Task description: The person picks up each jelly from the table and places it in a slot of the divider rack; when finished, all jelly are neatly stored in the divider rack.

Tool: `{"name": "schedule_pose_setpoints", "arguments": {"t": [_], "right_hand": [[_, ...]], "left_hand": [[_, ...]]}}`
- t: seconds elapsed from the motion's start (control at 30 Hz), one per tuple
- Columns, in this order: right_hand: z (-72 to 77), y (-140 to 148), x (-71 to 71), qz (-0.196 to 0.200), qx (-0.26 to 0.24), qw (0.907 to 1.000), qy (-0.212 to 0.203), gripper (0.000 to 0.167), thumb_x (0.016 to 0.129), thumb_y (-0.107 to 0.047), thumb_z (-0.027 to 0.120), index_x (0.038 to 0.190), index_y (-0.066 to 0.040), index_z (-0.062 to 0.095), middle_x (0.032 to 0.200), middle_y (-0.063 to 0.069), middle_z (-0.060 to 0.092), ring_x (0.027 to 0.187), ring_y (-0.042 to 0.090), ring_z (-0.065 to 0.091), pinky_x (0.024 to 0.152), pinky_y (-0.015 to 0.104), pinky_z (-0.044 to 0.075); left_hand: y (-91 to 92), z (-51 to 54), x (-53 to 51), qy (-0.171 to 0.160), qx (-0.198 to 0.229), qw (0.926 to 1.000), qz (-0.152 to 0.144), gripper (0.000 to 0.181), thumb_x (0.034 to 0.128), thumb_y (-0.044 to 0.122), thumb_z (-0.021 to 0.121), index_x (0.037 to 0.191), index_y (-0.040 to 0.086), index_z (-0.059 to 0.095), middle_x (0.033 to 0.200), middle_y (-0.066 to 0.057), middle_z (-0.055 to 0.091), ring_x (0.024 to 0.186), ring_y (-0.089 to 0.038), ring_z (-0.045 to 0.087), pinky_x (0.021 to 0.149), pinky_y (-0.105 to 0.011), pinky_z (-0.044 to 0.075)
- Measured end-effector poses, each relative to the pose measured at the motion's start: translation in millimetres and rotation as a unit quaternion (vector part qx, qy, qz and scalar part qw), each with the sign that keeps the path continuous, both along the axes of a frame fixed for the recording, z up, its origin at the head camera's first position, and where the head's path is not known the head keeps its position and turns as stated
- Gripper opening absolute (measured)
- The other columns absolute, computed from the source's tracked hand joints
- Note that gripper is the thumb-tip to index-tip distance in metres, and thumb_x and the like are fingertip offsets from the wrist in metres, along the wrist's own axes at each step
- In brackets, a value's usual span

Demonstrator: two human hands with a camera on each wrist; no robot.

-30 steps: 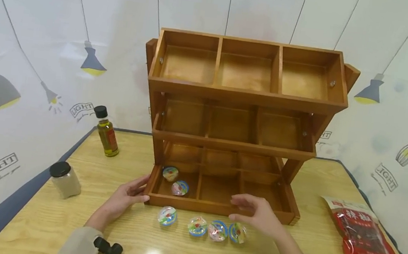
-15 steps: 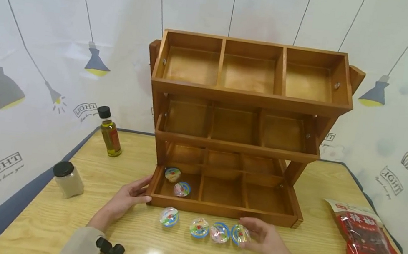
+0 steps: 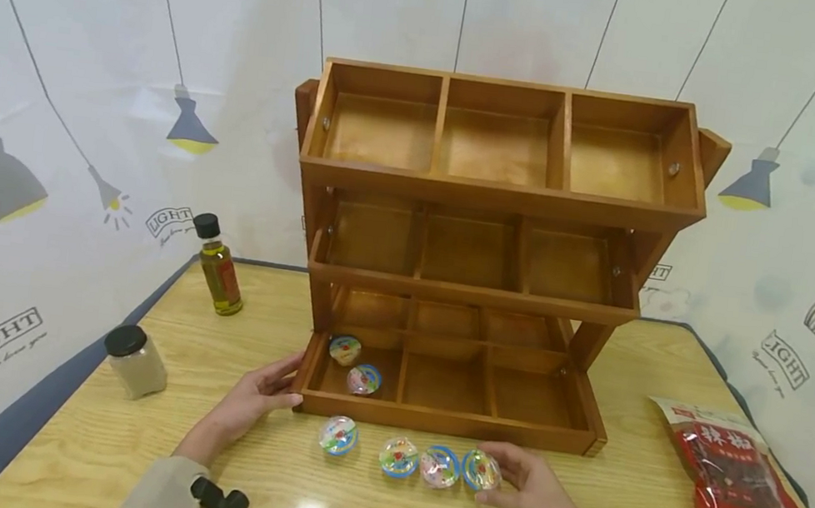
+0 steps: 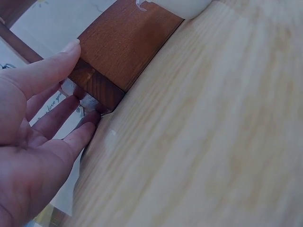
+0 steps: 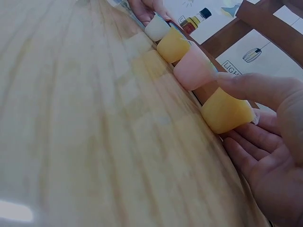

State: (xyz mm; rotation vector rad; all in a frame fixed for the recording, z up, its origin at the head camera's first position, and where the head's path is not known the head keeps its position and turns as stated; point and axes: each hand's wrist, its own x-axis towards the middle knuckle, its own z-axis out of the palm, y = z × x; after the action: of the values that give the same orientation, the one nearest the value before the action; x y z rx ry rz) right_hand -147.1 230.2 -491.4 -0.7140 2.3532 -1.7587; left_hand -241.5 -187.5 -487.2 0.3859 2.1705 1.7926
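Yellow jelly cup [image 3: 481, 470], just right of the frame's lower centre, has the right hand [image 3: 537, 493] curled round it, seemingly grasping; lifting should need a firm pinch while the left hand [image 3: 251, 400] clasps the wooden rack [image 3: 449, 421].

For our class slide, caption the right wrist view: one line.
Right grip around the nearest yellow cup, with a pink cup, another yellow cup and a white cup beyond.

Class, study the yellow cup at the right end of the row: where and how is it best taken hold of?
Probably pinch the yellow cup across the near and far sides of its wall, just under the lid's rim, coming from the right. It stands lid up, its wall tapers towards the base, and the pink cup crowds its left.
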Motion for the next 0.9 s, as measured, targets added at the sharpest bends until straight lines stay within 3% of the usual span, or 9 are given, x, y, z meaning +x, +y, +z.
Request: {"name": "schedule_pose_setpoints", "arguments": {"t": [0.33,0.53,0.7,0.9], "right_hand": [[8.7,0.1,-3.4,0.012,0.008,0.9993,-0.036,0.058,0.072,-0.012,0.071,0.118,0.012,0.046,0.114,0.031,0.053,0.098,-0.001,0.057,0.086,0.012,0.044],[29.7,-3.7,-12.9,0.022,0.034,0.9992,-0.005,0.054,0.073,-0.014,0.071,0.117,0.010,0.049,0.109,0.026,0.058,0.091,0.004,0.061,0.080,0.018,0.050],[53.7,-16.1,-33.6,0.004,0.038,0.9992,0.012,0.054,0.074,-0.016,0.071,0.118,0.006,0.050,0.108,0.023,0.060,0.088,0.007,0.062,0.077,0.021,0.051],[68.1,-44.2,-73.2,-0.079,0.077,0.9933,-0.036,0.057,0.072,-0.023,0.073,0.120,-0.001,0.052,0.104,0.015,0.062,0.087,0.014,0.060,0.070,0.024,0.051]], "left_hand": [[0.2,0.8,-0.3,0.000,0.014,0.9999,-0.007,0.069,0.0817,0.022,0.062,0.141,0.019,0.027,0.148,-0.008,0.022,0.131,-0.031,0.029,0.105,-0.041,0.031],[0.9,0.4,0.8,0.004,0.013,0.9999,-0.008,0.070,0.0810,0.023,0.063,0.141,0.019,0.027,0.147,-0.008,0.023,0.130,-0.031,0.030,0.103,-0.039,0.033],[1.8,-1.1,0.8,-0.003,0.014,0.9999,-0.006,0.070,0.0803,0.022,0.064,0.140,0.019,0.028,0.147,-0.007,0.024,0.130,-0.030,0.031,0.101,-0.031,0.037],[0.0,-0.1,-0.1,0.006,0.018,0.9998,-0.005,0.069,0.0813,0.020,0.063,0.141,0.018,0.027,0.147,-0.008,0.024,0.130,-0.032,0.031,0.104,-0.041,0.033]]}}
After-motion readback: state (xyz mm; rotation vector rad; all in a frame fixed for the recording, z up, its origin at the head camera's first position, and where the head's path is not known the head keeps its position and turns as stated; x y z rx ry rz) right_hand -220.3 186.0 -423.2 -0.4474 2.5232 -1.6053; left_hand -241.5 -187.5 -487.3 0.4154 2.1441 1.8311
